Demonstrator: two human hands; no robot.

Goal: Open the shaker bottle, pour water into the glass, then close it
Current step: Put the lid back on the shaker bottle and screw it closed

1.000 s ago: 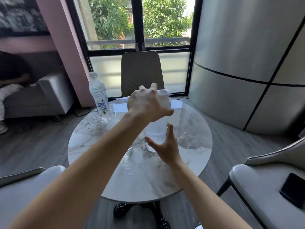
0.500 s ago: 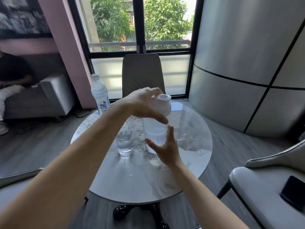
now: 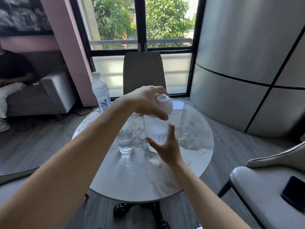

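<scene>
Vs a second ago: left hand had shifted over the white lid, fingers clamped on it, and the glass came out from behind the forearm. Glass already held water, so I judged pouring done and the lid going back on. Right hand was spread, thumb and fingers apart, at the shaker bottle; contact with its wall couldn't be made out. Bottle stood upright mid-table, glass just beside it toward the left edge. Lid seating hidden under the left fingers; bottle base masked by the right hand.
</scene>
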